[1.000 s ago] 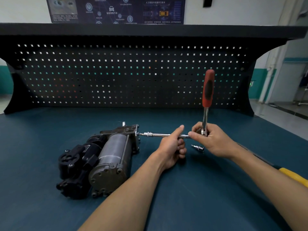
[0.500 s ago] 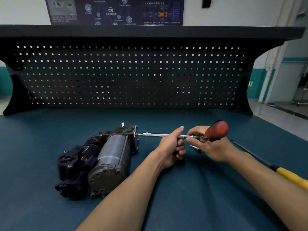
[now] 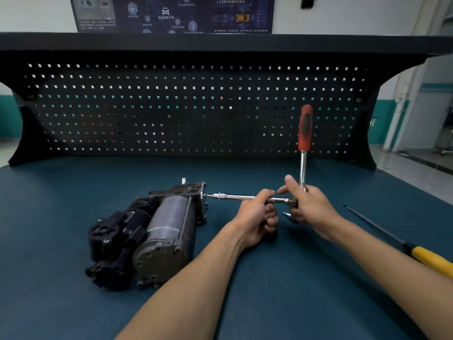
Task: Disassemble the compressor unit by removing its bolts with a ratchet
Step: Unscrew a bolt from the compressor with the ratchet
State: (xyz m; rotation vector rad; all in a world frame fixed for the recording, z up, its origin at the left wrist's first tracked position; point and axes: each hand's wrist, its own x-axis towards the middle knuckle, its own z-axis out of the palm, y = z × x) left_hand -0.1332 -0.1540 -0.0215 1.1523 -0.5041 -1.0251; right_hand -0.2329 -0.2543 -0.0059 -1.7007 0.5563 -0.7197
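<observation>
The compressor unit (image 3: 157,231), a grey cylinder with black motor parts, lies on the blue bench mat. A chrome extension bar (image 3: 235,197) runs from a bolt on its right end plate to the ratchet head. My left hand (image 3: 257,217) grips the bar near its right end. My right hand (image 3: 308,207) holds the ratchet (image 3: 304,143) at its head and lower shaft, with the red handle standing straight up. A small chrome bit (image 3: 286,214) lies on the mat under my right hand.
A yellow-handled screwdriver (image 3: 416,253) lies at the right on the mat. The black pegboard (image 3: 171,106) stands along the back of the bench (image 3: 73,303).
The ratchet handle swung down toward me half a second ago and now stands upright again. My left hand has stayed on the extension bar.
</observation>
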